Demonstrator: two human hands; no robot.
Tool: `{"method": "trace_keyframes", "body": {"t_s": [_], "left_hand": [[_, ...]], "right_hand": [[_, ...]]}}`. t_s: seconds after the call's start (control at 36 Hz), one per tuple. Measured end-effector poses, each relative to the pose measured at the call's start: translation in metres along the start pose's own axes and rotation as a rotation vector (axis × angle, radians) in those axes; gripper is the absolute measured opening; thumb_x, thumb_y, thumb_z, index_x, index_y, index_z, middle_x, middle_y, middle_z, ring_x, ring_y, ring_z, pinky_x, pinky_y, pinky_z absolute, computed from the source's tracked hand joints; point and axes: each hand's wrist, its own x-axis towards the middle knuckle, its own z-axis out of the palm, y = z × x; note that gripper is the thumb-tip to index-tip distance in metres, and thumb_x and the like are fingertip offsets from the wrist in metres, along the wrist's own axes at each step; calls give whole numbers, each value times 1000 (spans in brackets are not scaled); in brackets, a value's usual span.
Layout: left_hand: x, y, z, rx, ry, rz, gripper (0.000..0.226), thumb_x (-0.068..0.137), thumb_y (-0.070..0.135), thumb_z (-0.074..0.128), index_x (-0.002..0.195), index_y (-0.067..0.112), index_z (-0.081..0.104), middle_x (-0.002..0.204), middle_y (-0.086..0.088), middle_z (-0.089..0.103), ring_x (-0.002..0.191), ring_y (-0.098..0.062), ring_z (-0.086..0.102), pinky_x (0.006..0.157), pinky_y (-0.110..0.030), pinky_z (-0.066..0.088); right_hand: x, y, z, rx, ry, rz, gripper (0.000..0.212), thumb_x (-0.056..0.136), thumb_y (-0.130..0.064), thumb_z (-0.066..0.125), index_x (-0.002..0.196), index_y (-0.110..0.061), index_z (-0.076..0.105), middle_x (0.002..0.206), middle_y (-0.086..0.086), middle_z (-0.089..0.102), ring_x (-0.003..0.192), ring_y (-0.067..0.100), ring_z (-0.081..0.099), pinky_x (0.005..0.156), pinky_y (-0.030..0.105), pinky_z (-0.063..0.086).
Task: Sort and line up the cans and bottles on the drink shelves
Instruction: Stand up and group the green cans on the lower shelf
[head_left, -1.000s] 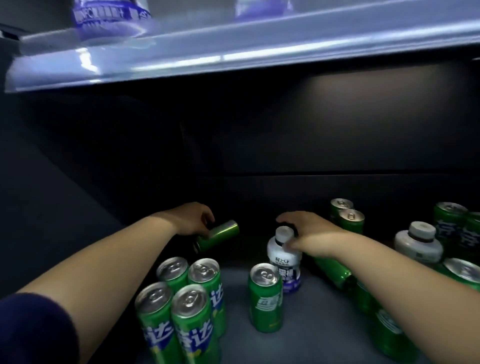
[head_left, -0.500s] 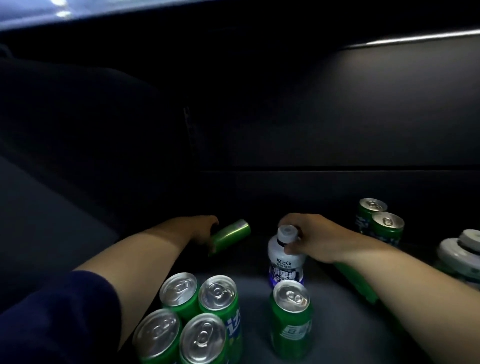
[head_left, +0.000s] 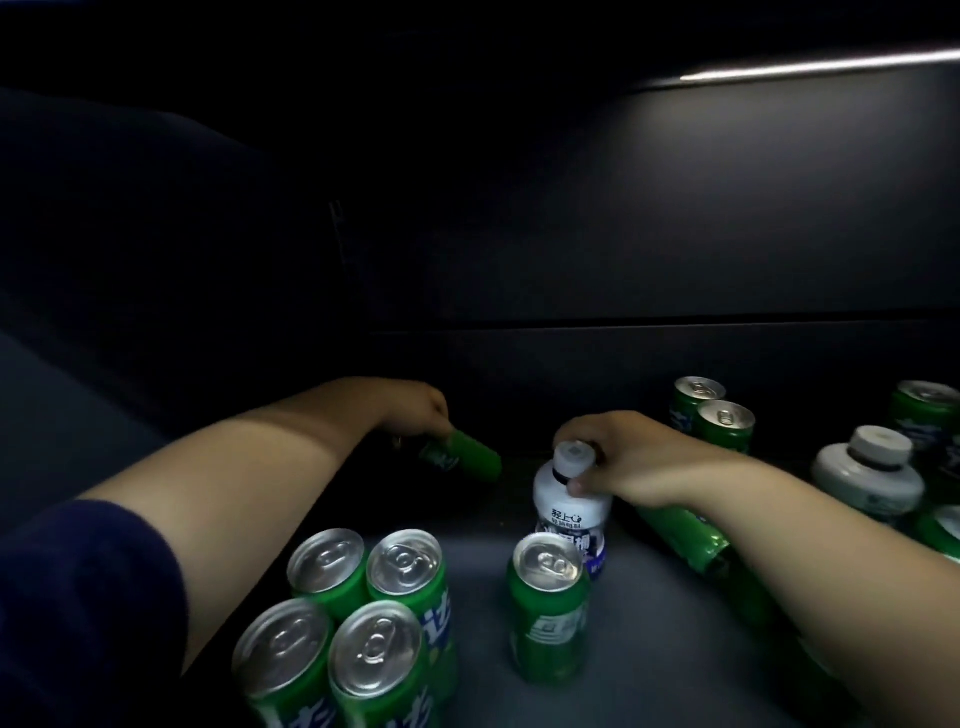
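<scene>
Head view: grips a tilted green can (head_left: 467, 458) with the left hand (head_left: 415, 410), far back on the shelf (head_left: 649, 649). Pinches the neck of an upright white bottle (head_left: 569, 501) with the right hand (head_left: 641, 457), just behind a standing can (head_left: 548, 610). Shows four upright cans (head_left: 374, 647) clustered front left.

On the shelf (head_left: 478, 639), four cans (head_left: 374, 654) are standing at the front-left corner, a single can (head_left: 548, 608) is standing before the bottle (head_left: 569, 501), a tilted can (head_left: 465, 458) is being held left of it nearer the back edge, and a second bottle (head_left: 867, 475) is sitting near the right edge.
</scene>
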Motion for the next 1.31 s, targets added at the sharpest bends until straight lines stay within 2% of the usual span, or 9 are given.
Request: {"method": "trace_keyframes", "body": {"t_s": [0.06,0.11,0.25,0.36,0.5,0.67,0.92,1.14,1.31], "left_hand": [[-3,18,-7,-8,29,33,17,92,28,63,105,17,64,104,-8,66,93,-30,67,71,-38,56],[-9,38,-12,13,48,70,16,89,33,65,100,22,65,96,0,65,86,-20,63,72,-33,51],[-17,86,-15,79,62,148,18,85,33,68,99,23,65,96,2,65,90,-19,63,78,-34,53],[-21,117,-18,114,99,181,25,87,38,67,106,22,64,99,4,62,90,-17,60,77,-33,51],[-15,141,-21,135,147,161,29,90,45,65,108,23,61,101,3,58,92,-18,57,71,-32,46],[-5,165,-22,62,238,117,32,93,49,61,106,20,59,102,-3,61,91,-21,60,78,-37,50],[13,191,-18,28,279,116,33,90,58,60,91,26,58,94,1,61,83,-17,59,70,-34,49],[7,211,-23,10,283,130,39,90,61,58,98,23,62,96,1,62,85,-17,60,70,-35,49],[-14,222,-38,-31,378,142,37,87,64,59,95,28,62,92,5,63,81,-14,61,62,-31,45]], "right_hand": [[-10,1,-5,-21,-11,33,26,73,-27,74,98,-31,67,98,-7,71,95,16,68,86,44,57],[-18,3,-11,-40,-22,49,32,72,-30,75,102,-33,68,101,-10,71,97,13,67,88,42,57],[-34,16,-35,89,85,65,60,76,-37,84,131,-33,61,120,-10,66,109,6,62,95,28,52],[-45,32,-64,144,215,57,53,77,-29,86,125,-34,63,118,-6,65,110,6,60,84,21,48],[-43,60,-90,53,308,97,54,79,-26,85,129,-23,64,116,-2,66,106,10,63,84,23,46],[-28,88,-94,-29,294,148,61,80,-30,83,135,-20,60,131,0,64,117,16,60,92,27,48],[-16,111,-93,-105,158,221,62,79,-32,83,135,-21,59,132,1,59,114,20,59,88,30,49],[-10,116,-90,-177,197,96,62,74,-27,84,129,-27,54,127,3,53,109,23,56,84,34,51],[-24,105,-114,-120,253,-47,62,80,-26,77,133,-28,46,113,-3,46,94,15,51,67,26,41]]}}
